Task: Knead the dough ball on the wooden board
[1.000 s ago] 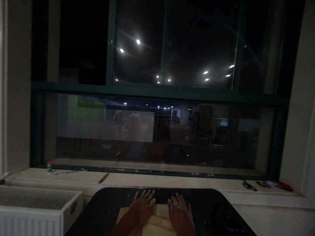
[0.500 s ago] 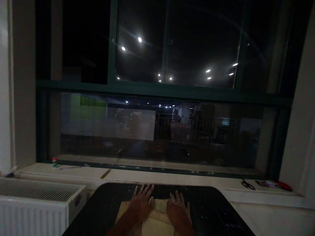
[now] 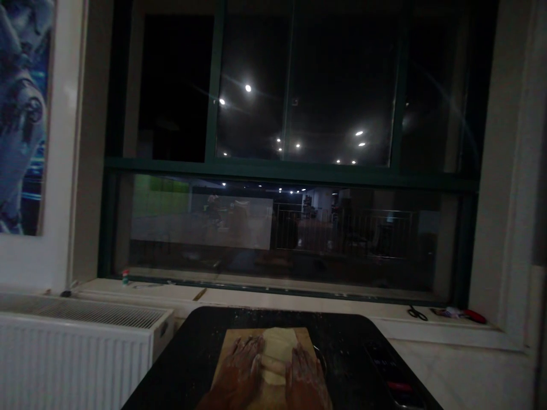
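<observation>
A pale sheet of dough (image 3: 278, 341) lies on a wooden board (image 3: 234, 336), its far end reaching the board's back edge. Across the dough runs a slim rolling pin (image 3: 273, 365). My left hand (image 3: 239, 367) rests over the pin's left end, fingers stretched forward. On the pin's right end lies my right hand (image 3: 304, 370), also flat with fingers extended. Both hands look dusted with flour. The palms hide the pin's ends.
The board sits on a black table (image 3: 342, 336) below a window sill. Right of the board lie a phone (image 3: 391, 364) and a partly hidden round rim (image 3: 321, 360). Scissors (image 3: 416, 313) and a glue stick (image 3: 125, 277) are on the sill. A radiator (image 3: 85, 347) stands left.
Both hands have drawn back toward me with the rolling pin, uncovering the far part of the dough. The view has also shifted, showing a poster at left and more of the phone.
</observation>
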Motion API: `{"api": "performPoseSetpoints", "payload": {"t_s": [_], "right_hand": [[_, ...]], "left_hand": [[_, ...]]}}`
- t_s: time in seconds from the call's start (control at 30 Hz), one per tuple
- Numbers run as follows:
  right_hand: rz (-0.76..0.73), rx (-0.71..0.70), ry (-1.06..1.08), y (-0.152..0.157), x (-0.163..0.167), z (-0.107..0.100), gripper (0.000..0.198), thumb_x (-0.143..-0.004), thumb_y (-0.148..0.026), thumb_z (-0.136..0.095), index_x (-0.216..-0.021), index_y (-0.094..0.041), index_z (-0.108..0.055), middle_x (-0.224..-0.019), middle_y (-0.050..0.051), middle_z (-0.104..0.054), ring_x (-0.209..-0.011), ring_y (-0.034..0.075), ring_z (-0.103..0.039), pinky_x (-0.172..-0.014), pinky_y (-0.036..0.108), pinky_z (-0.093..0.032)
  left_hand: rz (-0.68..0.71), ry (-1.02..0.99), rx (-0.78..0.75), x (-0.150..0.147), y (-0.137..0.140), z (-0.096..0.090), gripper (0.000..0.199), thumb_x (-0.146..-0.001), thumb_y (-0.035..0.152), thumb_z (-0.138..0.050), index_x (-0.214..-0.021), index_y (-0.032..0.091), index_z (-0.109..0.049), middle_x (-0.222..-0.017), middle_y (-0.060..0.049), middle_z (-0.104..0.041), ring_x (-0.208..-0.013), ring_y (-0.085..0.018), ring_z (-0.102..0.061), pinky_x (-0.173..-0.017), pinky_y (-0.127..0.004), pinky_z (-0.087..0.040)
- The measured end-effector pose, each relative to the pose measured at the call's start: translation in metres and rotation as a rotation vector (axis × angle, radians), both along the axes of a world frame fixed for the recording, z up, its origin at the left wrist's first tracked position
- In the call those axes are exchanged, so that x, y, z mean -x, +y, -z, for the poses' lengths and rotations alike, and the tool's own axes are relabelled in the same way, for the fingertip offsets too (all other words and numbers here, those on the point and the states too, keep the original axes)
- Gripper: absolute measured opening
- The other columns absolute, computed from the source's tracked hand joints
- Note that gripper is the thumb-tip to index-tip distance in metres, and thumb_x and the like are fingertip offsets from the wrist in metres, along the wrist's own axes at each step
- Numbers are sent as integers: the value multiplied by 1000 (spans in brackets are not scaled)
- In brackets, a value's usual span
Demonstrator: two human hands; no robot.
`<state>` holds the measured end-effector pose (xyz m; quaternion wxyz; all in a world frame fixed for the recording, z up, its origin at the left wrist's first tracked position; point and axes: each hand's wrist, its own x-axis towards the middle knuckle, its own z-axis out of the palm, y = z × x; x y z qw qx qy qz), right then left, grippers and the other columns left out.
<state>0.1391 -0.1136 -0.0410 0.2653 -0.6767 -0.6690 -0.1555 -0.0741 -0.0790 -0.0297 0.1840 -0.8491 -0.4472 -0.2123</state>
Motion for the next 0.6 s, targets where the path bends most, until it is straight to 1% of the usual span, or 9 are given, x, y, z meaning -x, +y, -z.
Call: {"api": "performPoseSetpoints", "payload": {"t_s": [0.13, 0.2, 0.23, 0.33, 0.4, 0.43, 0.5, 0.57, 0.6], "right_hand": [[21, -123, 59, 5, 2, 43, 39, -91, -33, -44, -123, -30, -67, -136, 0, -58, -126, 25, -55, -109, 46, -42], [21, -166, 69, 9, -1, 52, 38, -92, -34, -44, -122, -33, -67, -134, -2, -59, -125, 25, -56, -109, 46, -42], [4, -164, 63, 12, -3, 52, 38, -92, -35, -44, -122, -34, -67, -134, -3, -59, -125, 25, -56, -108, 44, -43], [-89, -60, 7, 20, -15, 33, 39, -95, -39, -43, -124, -29, -66, -133, 0, -61, -124, 24, -57, -107, 41, -46], [-137, 33, -38, 27, -22, 12, 44, -96, -43, -40, -128, -24, -64, -134, 5, -59, -126, 26, -56, -108, 46, -45], [-139, 67, -51, 32, -24, 2, 46, -97, -44, -39, -129, -22, -63, -136, 7, -58, -127, 28, -54, -108, 50, -43], [-111, 98, -55, 45, -26, -17, 48, -98, -44, -35, -131, -20, -61, -139, 10, -55, -130, 30, -50, -109, 55, -40], [-75, 119, -48, 62, -26, -32, 46, -99, -41, -33, -130, -21, -62, -142, 11, -52, -133, 29, -48, -109, 54, -39], [-64, 139, -44, 72, -26, -38, 45, -100, -39, -32, -129, -22, -62, -143, 10, -52, -134, 28, -47, -110, 53, -39]], "left_hand": [[54, 41, -75, 16, -20, 1, 45, -102, 34, -34, -147, 28, -38, -147, 1, -49, -132, -19, -50, -110, -36, -44], [86, 58, -117, 20, -22, 2, 47, -102, 36, -35, -148, 28, -35, -146, 1, -51, -130, -17, -52, -107, -34, -46], [95, 63, -139, 21, -20, 2, 47, -102, 36, -36, -148, 27, -35, -144, 0, -53, -128, -17, -53, -106, -33, -47], [125, 108, -229, 17, -7, 4, 38, -99, 33, -42, -136, 29, -50, -136, -4, -60, -120, -21, -60, -101, -38, -51], [150, 149, -272, 11, 7, 2, 31, -96, 26, -45, -122, 32, -59, -133, -4, -63, -118, -24, -62, -101, -42, -51], [157, 169, -253, 8, 14, 0, 30, -95, 23, -45, -119, 32, -61, -134, -4, -62, -120, -25, -61, -102, -44, -50], [125, 186, -102, 1, 31, -8, 33, -94, 23, -46, -121, 33, -60, -140, -4, -56, -126, -27, -55, -105, -47, -47], [64, 186, 77, -7, 49, -17, 37, -94, 27, -46, -129, 34, -56, -146, -3, -51, -130, -28, -51, -105, -49, -47], [33, 178, 135, -11, 60, -20, 39, -94, 28, -46, -131, 34, -55, -146, -3, -51, -130, -28, -52, -104, -49, -47]]}}
